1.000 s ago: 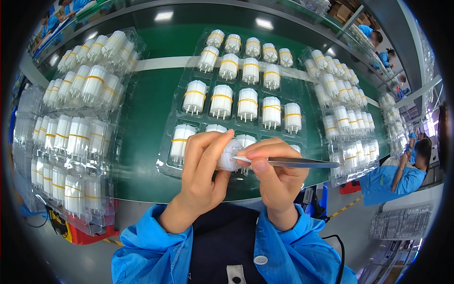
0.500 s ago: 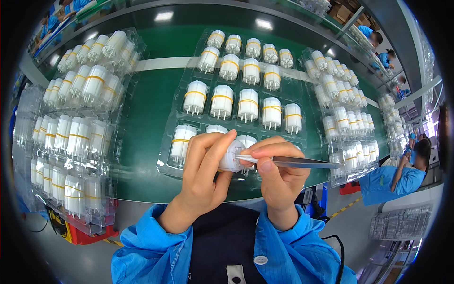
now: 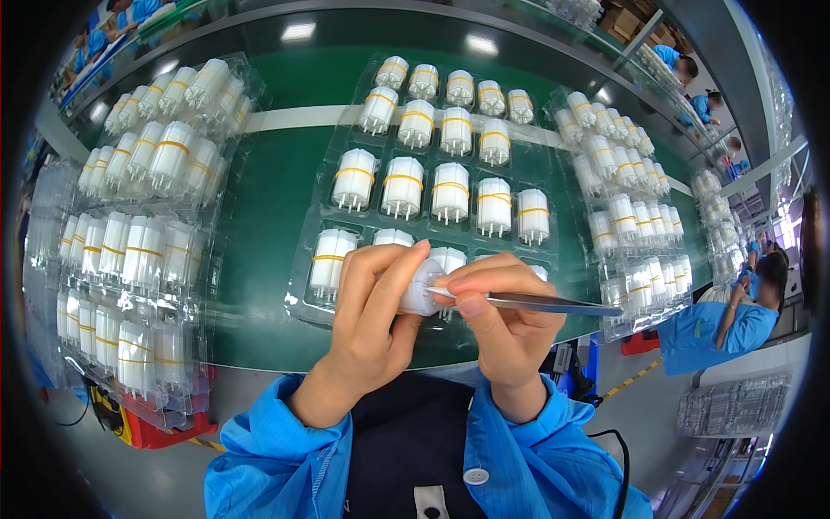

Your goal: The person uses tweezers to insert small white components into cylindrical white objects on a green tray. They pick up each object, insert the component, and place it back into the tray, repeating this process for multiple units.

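Observation:
My left hand (image 3: 370, 324) is closed around a rounded white plastic housing (image 3: 418, 292), held above the near part of a clear tray (image 3: 313, 298). My right hand (image 3: 508, 324) pinches a slim metal tool (image 3: 553, 303) with a pale tip, which looks like a pair of tweezers. Its tip touches the housing's right-hand face or reaches into it; fingers hide exactly where. Past my right hand the tool's metal end sticks out to the right. Behind both hands, the tray holds rows of white cylindrical parts (image 3: 403, 186) with metal pins and yellow bands.
Stacked clear trays of similar banded parts stand at left (image 3: 143, 251) and right (image 3: 635, 216) on the green bench (image 3: 259, 303). A person in blue (image 3: 722, 333) works at far right. A red and yellow object (image 3: 156, 426) sits below the bench at left.
The tool has tilted slightly in my right hand, its tip still at the housing. My left hand keeps its hold, almost unmoved. The middle tray appears shifted very slightly left.

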The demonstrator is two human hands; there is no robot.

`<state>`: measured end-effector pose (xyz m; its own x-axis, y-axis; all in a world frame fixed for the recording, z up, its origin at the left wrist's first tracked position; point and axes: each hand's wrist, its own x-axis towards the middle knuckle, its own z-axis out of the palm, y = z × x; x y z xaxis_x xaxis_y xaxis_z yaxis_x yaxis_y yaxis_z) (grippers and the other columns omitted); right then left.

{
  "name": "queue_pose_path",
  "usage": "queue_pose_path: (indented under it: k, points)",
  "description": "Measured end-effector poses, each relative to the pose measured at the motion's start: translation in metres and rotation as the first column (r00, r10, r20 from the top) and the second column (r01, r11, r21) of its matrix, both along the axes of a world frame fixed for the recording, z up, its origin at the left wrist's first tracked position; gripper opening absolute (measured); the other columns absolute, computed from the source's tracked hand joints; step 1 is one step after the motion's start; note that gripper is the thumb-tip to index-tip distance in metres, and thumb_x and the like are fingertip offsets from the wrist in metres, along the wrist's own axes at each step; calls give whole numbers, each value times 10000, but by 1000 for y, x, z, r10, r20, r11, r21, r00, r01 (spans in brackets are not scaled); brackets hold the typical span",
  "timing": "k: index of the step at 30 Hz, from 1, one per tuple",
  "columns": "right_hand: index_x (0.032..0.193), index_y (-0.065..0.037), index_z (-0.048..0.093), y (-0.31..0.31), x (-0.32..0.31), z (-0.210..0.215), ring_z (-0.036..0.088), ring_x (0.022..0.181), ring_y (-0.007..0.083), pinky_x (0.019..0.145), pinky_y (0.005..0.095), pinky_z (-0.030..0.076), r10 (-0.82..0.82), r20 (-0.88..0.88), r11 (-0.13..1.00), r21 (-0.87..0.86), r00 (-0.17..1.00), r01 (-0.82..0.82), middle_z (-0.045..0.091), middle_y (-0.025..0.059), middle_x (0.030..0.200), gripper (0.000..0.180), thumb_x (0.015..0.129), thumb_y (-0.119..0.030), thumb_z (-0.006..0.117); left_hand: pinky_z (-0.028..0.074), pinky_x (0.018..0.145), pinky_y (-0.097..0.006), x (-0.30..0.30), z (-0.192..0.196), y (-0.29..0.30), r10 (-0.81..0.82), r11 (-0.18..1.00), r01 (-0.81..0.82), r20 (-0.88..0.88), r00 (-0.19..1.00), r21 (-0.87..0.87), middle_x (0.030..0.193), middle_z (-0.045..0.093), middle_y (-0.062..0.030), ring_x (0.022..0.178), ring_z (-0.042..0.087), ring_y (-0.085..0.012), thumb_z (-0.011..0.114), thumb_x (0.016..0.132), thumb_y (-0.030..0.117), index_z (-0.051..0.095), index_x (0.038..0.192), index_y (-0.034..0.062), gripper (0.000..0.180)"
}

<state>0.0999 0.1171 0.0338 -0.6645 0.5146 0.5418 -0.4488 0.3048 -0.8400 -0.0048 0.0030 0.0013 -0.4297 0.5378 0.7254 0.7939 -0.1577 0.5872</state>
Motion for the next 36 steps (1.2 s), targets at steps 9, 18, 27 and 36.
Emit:
queue_pose_path:
  k: [9,18,27,36]
  points:
    - [918,34,699,4,2,0,676,797,213,696,283,528,53,-26,997,-62,998,-55,714,156,879,97,822,30,697,469,808,-391,2,1,1,-44,998,42,34,998,45,1067,550,-168,942,562,-323,651,604,-138,579,1255,-46,662]
    - [920,39,703,5,0,6,679,786,226,680,302,538,-19,13,979,204,1000,16,710,155,870,111,810,23,702,471,802,-381,2,2,0,-51,998,48,83,995,40,1064,551,-170,934,561,-322,659,605,-142,577,1253,-49,660]
    - [926,19,712,17,1,17,675,816,241,725,324,536,110,27,992,56,994,-111,708,150,890,139,787,18,714,477,813,-377,-1,4,-3,-167,986,163,136,977,40,1089,557,-182,945,568,-325,658,626,-133,560,1281,-52,667]
    - [908,20,719,27,1,18,689,820,247,722,313,542,144,35,971,190,989,-148,715,155,903,159,750,17,732,482,811,-368,-4,3,-6,-248,968,249,189,950,23,1110,563,-193,952,576,-317,654,642,-116,538,1305,-63,675]
